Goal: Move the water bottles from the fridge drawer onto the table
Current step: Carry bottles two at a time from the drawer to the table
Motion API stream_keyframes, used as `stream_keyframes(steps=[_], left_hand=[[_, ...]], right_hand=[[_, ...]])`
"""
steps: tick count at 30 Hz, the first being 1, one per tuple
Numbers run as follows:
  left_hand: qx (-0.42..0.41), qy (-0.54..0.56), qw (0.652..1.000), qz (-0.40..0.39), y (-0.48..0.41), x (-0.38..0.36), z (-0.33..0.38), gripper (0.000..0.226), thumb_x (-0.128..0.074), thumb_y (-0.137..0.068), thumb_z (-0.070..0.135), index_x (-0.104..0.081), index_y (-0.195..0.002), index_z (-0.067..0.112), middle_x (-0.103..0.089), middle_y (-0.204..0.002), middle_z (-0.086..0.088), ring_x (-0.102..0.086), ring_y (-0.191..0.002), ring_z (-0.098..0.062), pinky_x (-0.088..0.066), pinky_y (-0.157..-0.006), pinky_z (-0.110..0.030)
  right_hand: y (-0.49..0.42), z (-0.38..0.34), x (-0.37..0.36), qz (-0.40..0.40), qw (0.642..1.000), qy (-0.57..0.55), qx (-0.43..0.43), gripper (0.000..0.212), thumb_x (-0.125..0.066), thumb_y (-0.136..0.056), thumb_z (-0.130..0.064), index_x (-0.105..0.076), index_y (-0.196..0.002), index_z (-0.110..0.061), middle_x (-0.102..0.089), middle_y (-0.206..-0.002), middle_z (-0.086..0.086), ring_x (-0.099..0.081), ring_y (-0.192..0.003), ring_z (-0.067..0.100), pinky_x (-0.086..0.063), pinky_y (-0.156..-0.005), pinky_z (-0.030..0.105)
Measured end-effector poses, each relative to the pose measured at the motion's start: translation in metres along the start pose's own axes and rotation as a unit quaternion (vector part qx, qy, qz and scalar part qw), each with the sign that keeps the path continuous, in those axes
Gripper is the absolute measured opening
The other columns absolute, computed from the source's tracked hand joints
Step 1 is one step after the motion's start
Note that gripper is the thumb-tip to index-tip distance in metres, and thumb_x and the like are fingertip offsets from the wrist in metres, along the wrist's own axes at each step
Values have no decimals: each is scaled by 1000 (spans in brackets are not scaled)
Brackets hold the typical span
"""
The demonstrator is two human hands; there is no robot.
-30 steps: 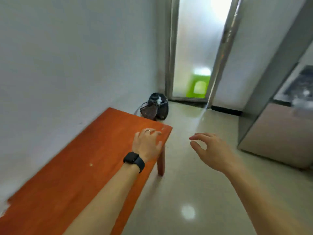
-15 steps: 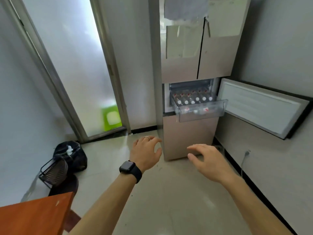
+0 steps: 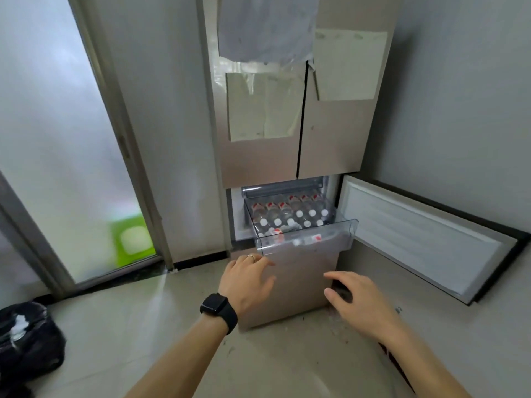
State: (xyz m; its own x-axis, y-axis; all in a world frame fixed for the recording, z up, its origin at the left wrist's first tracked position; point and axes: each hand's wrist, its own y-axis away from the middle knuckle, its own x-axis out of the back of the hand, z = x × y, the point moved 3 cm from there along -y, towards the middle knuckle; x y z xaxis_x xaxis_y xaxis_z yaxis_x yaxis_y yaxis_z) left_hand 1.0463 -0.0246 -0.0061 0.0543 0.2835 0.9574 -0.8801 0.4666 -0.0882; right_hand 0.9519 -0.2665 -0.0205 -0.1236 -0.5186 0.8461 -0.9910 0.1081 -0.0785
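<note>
Hovering near the front edge of a pulled-out clear fridge drawer [image 3: 344, 234], the left hand [image 3: 247, 282] and right hand [image 3: 362, 303] hold nothing, fingers [image 3: 255, 261] slightly apart and gently curved. Water bottles [image 3: 287, 214] with white caps lie packed in rows inside the drawer, from back wall to front wall.

The fridge [image 3: 287, 156] stands in the corner, with a doorway [image 3: 71, 168] to its left. Below its two upper doors the drawer [image 3: 304, 239] juts forward, with water bottles [image 3: 287, 214] packed in rows inside. The compartment door [image 3: 425, 245] stands open to the drawer's right. In front of the fridge, below the drawer, the left grip [image 3: 247, 280] hovers beside the right grip [image 3: 359, 300]. A bag [image 3: 26, 340] lies on the floor, far left.
</note>
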Motion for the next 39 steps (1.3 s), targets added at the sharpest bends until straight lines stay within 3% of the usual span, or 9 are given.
stream_keyframes(steps=[9, 15, 22, 25, 29, 34, 39], left_hand=[[13, -3, 998, -54, -145, -56, -7, 43, -46, -99, 50, -47, -141, 43, -46, -149, 10, -35, -141, -14, -24, -118, -40], [85, 41, 993, -72, -230, -80, -17, 45, -51, -98, 43, -48, -142, 34, -47, -146, 4, -41, -135, -17, -43, -105, -32], [176, 101, 975, -84, -304, -108, -34, 45, -51, -99, 44, -50, -141, 30, -51, -142, 3, -50, -127, -16, -42, -102, -27], [213, 119, 965, -94, -332, -121, -46, 46, -51, -99, 47, -50, -142, 30, -51, -142, 2, -51, -127, -19, -42, -102, -29], [262, 134, 946, -137, -369, -147, -71, 49, -56, -96, 45, -50, -140, 24, -52, -139, -4, -52, -126, -26, -44, -104, -35], [283, 136, 921, -231, -410, -200, -110, 58, -60, -84, 52, -52, -132, 22, -61, -124, -5, -59, -113, -26, -51, -100, -42], [301, 79, 909, -275, -417, -229, -129, 60, -62, -91, 31, -40, -145, 15, -51, -138, -10, -48, -126, -31, -43, -108, -42]], right_hand=[[-139, 78, 2, -19, 999, -19, -20, 39, -52, -98, -49, -54, -136, -43, -49, -137, -27, -39, -133, 3, -35, -109, 24], [-240, 122, 5, -62, 996, -59, 5, 40, -53, -96, -52, -53, -136, -45, -49, -139, -27, -39, -134, 1, -34, -110, 24], [-340, 155, 0, -114, 990, -79, 33, 35, -56, -97, -47, -57, -132, -42, -54, -134, -23, -45, -128, 2, -36, -102, 20], [-379, 164, -7, -137, 988, -56, 45, 35, -57, -97, -44, -60, -131, -35, -59, -132, -18, -51, -121, 3, -37, -95, 18], [-433, 176, -29, -195, 980, 7, 38, 39, -59, -96, -42, -59, -134, -30, -60, -135, -10, -56, -120, 12, -44, -95, 26], [-488, 189, -80, -296, 950, 96, 11, 60, -70, -84, -39, -52, -140, -31, -57, -139, -3, -54, -123, 19, -47, -99, 32], [-507, 191, -140, -393, 903, 172, 23, 55, -75, -76, -35, -58, -127, -23, -62, -126, 2, -59, -114, 25, -51, -93, 36]])
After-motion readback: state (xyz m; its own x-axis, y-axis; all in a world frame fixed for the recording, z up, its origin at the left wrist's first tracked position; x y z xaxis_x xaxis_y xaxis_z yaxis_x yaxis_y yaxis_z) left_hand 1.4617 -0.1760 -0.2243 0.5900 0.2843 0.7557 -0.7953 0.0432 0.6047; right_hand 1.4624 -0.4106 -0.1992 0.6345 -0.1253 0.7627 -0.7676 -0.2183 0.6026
